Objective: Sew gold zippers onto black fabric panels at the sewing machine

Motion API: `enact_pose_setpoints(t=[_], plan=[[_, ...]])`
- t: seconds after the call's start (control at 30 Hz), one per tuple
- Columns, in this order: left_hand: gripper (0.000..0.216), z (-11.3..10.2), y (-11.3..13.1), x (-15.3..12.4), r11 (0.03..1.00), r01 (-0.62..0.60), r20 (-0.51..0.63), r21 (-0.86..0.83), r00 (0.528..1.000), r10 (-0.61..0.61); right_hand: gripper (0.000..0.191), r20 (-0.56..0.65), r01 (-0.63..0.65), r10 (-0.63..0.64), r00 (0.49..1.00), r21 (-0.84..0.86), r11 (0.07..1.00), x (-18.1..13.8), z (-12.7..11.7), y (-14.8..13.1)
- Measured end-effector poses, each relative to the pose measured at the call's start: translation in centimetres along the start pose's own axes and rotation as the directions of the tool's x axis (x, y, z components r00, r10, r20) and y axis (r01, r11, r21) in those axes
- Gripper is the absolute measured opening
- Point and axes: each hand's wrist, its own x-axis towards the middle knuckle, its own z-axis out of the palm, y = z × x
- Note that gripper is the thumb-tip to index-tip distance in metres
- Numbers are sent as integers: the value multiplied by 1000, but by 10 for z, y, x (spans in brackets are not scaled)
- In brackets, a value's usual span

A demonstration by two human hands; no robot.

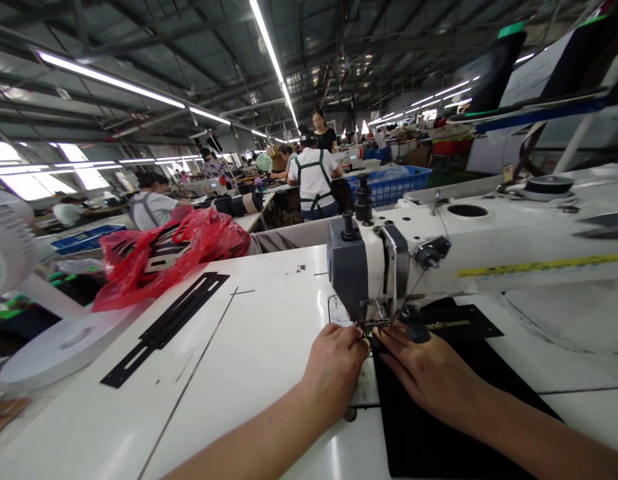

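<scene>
A white sewing machine [389,260] stands over the table. Beneath its needle area lies a large black fabric panel [439,420], its left edge running down from the presser foot. My left hand [336,367] is closed beside the foot, fingertips pinching the panel's edge; the exact grip is partly hidden. My right hand [429,370] lies on the panel just right of the foot, fingers stretched out and pressing on it. Behind that hand, a smaller black piece with a gold-coloured zipper [449,325] rests under the machine arm. The needle tip is hidden by my fingers.
Slotted black strips [173,320] lie on the white table [249,353] to the left. Past them is a red plastic bag [209,233] of cut pieces and a white fan [63,333]. A blue crate [396,187] and several people at work are farther back.
</scene>
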Motion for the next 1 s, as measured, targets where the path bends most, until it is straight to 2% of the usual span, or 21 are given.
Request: enact_pose_setpoints(t=[0.13, 0.3, 0.73, 1.0], plan=[[6, 1, -1, -3, 999, -6, -4, -35, 1000, 6, 33, 18, 10, -9, 1000, -25, 1000, -2, 1, 2], [10, 1, 0, -5, 997, -11, 7, -70, 1000, 12, 33, -57, 22, -26, 998, -61, 998, -5, 2, 2], [8, 1, -2, -3, 996, 17, 27, -93, 1000, -14, 31, -3, 12, -12, 1000, -47, 999, -2, -1, 2], [6, 2, 0, 0, 998, 17, -1, -66, 1000, -17, 32, -39, 5, -7, 999, -51, 999, 0, 1, 0]])
